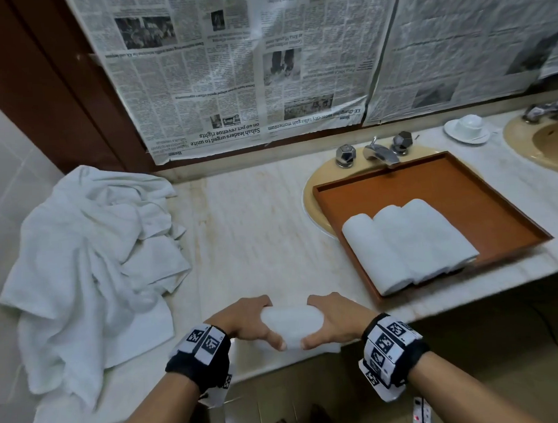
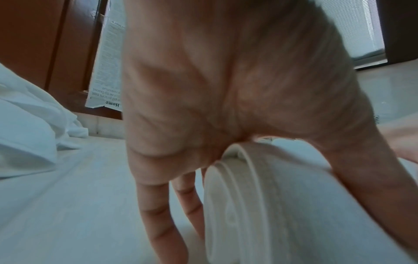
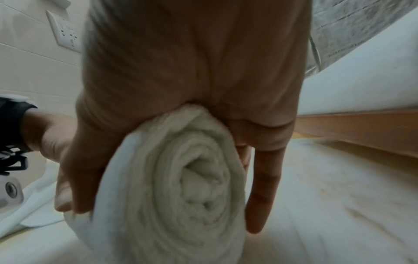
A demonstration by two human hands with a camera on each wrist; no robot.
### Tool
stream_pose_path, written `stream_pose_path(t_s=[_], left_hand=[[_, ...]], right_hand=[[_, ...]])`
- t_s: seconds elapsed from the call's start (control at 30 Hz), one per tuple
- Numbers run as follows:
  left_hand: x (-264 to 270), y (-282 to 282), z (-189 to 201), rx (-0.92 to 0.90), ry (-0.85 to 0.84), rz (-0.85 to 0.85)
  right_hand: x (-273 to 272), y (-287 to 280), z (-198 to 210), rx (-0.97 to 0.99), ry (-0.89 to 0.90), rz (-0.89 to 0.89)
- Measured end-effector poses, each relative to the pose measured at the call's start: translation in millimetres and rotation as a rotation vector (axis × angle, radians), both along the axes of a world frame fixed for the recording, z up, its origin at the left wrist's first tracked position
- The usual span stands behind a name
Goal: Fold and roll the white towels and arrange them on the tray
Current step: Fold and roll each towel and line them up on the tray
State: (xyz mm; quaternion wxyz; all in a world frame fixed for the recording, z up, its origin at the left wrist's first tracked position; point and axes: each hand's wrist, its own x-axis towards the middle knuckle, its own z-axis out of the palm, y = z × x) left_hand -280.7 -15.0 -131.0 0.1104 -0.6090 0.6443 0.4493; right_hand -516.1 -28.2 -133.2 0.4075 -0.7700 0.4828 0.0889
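A rolled white towel point(image 1: 292, 326) lies crosswise at the near edge of the marble counter point(image 1: 256, 231), at 6 o'clock in the head view. The left hand point(image 1: 244, 321) wraps its left end and the right hand point(image 1: 335, 320) wraps its right end, fingers curled over the far side and thumbs on the near side, so the roll sits between the two grips with only its middle showing. In the right wrist view the spiral end of the roll point(image 3: 187, 192) sits under the palm, with a loose flap of cloth trailing beneath it. At 2 o'clock a brown tray point(image 1: 462, 190) rests over a sink basin point(image 1: 312, 194), holding three rolled towels point(image 1: 407, 244) side by side, touching. At 9 o'clock a heap of loose white towels point(image 1: 81, 258) spills over the counter's edge. Newspaper sheets point(image 1: 233, 69) cover the wall at 12 o'clock.
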Motion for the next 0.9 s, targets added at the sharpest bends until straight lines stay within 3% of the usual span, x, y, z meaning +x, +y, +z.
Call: stream_pose_path(t_s=[0.17,0.47,0.7,0.9], left_hand=[[3.0,1.0,9.4,-0.12,0.164,-0.013],[-33.4,-33.2,72.6,-0.437,0.352,-0.231],[-97.9,-76.1,108.3,-0.472,0.498,-0.237],[-183.4,-138.7,124.7,-0.513,0.512,-0.383]], right_hand=[[-13.5,10.9,24.1,-0.088,-0.111,-0.108],[-60.8,24.9,74.6,-0.255,-0.243,-0.339],[-118.9,18.7,90.9,-0.361,-0.308,-0.548],[-190.5,-6.6,96.5,-0.467,-0.347,-0.689]])
